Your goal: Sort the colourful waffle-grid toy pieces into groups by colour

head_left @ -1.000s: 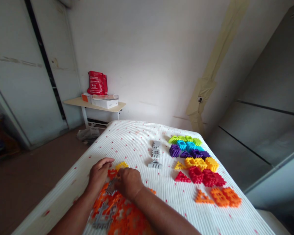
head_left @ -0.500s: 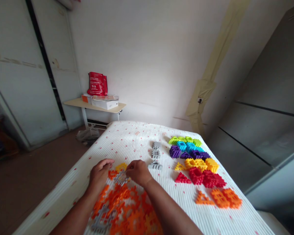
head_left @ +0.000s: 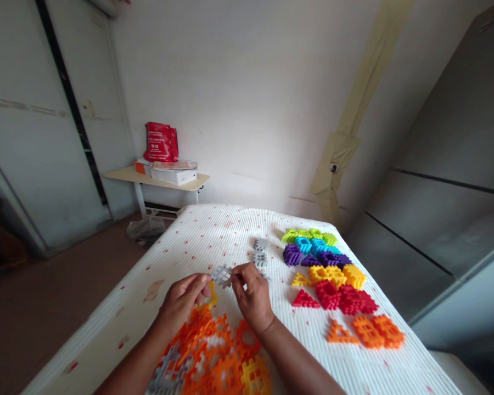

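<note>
A grey interlocking plastic block with a window-like lattice is raised between my two hands. My right hand pinches its right edge between thumb and fingers. My left hand is closed, its fingertips at the block's left edge. Just under the left fingers is a yellow piece, partly covered by them. Below both hands spreads a heap of orange pieces, with grey pieces at its left and a yellow window piece at its lower right.
Grey blocks stand in a column beyond my right hand. On the right of the white bed cover lie rows of green, blue, purple, yellow, red and orange blocks. A side table stands behind.
The grey block has come up off the pile between my hands. Both hands have shifted right, and my right hand now partly covers the nearest grey block of the column.
</note>
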`<state>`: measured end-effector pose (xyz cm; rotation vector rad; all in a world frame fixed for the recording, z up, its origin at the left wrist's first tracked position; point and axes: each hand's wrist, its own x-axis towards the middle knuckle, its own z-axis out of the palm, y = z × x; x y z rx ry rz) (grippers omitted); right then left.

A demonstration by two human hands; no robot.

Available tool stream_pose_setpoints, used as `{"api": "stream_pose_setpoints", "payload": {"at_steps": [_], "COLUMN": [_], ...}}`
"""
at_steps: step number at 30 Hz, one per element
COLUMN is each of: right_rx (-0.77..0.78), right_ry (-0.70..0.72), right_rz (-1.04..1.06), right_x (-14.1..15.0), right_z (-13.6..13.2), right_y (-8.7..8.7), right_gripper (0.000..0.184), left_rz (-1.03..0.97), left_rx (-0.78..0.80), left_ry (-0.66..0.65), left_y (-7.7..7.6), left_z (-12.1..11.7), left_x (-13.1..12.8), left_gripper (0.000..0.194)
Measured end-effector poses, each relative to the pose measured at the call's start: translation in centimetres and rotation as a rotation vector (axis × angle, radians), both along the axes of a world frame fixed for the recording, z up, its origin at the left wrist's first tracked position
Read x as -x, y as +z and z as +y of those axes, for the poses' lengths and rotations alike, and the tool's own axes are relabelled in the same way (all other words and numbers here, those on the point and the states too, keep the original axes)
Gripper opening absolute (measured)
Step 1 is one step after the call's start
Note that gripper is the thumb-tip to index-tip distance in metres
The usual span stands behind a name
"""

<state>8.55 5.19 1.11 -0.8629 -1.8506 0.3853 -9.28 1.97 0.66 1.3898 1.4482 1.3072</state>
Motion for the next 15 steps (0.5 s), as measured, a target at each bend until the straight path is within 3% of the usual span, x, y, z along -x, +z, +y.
{"api": "stream_pose_setpoints", "payload": {"at_steps": [4,7,10,15], "right_rx": [-0.128,-0.106,0.000,0.190], "right_ry": [0.073,0.117,0.164,0.257], "right_rz": [-0.108,-0.127,-0.093,-0.051], "right_x": [0.6,0.6,0.4,-0.1], "right_z": [-1.1,-1.4,-1.2,-0.3], "right_y": [-0.3,-0.2,0.4,1.1], "right_gripper": [0.016,0.012,0.009,0.024], "left_rz": [-0.321,-0.510,-0.544,-0.515], "left_rx": [0.089,0.100,0.092,0.093], "left_ry": [-0.107,-0.089,-0.036,-0.011], "left_y": [0.0,0.0,-0.1,-0.3], "left_z": [0.2,0.5,0.5,0.4], "left_x": [0.3,0.6,0.8,0.9], "left_gripper": [0.036,0.038,0.038,0.035]}}
